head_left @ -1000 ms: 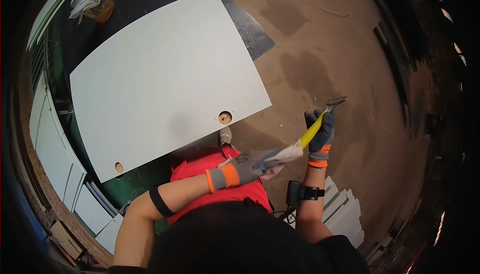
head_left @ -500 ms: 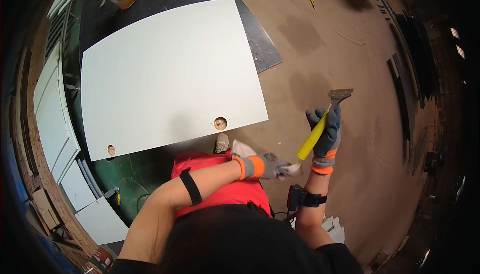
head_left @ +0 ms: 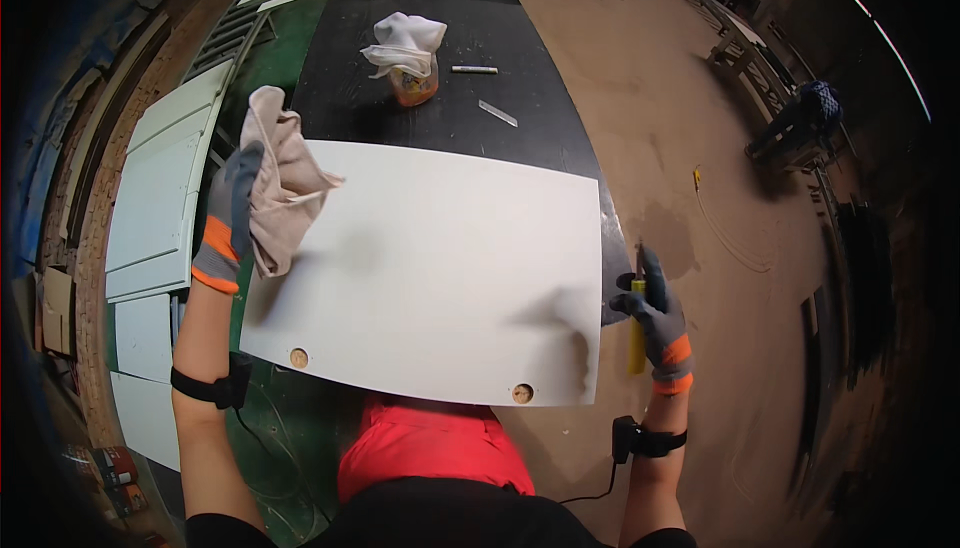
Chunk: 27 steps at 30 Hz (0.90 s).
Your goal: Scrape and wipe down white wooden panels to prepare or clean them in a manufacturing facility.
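Observation:
My left hand (head_left: 232, 203), in a grey and orange work glove, is closed on a crumpled beige cloth (head_left: 285, 183) above the left side of a white panel (head_left: 430, 268). Off the panel's right edge, my gloved right hand (head_left: 655, 313) grips a scraper (head_left: 638, 333) by its yellow handle; the blade is seen nearly edge-on. The panel lies flat on a black tabletop (head_left: 340, 48). Two round holes, one at the left (head_left: 299, 358) and one at the right (head_left: 522, 394), sit along its near edge.
Beyond the panel stands a clear tub (head_left: 413, 86) with orange contents and a white cloth (head_left: 405, 43) over it. A white stick (head_left: 474, 70) and a clear strip (head_left: 497, 113) lie beside it. White boards (head_left: 155, 208) are stacked at left. Another person (head_left: 805, 118) is far right.
My left hand has swung from near the scraper out to the far left with the cloth. The right hand still holds the scraper, now turned upright. The view has shifted, showing more of the tabletop.

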{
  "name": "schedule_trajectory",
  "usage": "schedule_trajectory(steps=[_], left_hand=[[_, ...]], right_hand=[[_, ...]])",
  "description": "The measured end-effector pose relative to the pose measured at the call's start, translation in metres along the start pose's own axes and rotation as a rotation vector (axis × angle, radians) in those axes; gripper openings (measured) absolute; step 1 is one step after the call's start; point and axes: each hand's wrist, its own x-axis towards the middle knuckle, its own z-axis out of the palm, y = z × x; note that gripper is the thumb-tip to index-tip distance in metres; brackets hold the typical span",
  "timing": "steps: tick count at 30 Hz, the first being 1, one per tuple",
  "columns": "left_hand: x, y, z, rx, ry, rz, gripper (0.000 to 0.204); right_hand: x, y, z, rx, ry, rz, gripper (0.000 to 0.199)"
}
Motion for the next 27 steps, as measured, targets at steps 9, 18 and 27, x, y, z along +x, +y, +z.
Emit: schedule_trajectory(steps=[9,18,27], left_hand=[[0.281,-0.071,-0.087,-0.021,0.546,0.126,0.048],[0.313,-0.138,0.029,0.794,0.539,0.262,0.068],[0.231,-0.148,0.028,0.731,0.111,0.622,0.069]], right_hand=[[0.259,-0.014,0.134,-0.996,-0.036,-0.215,0.053],[0.365,0.019,0.189,-1.348,0.029,-0.27,0.044],[0.329,-0.071,0.296,-1.038,0.069,-0.891,0.095]])
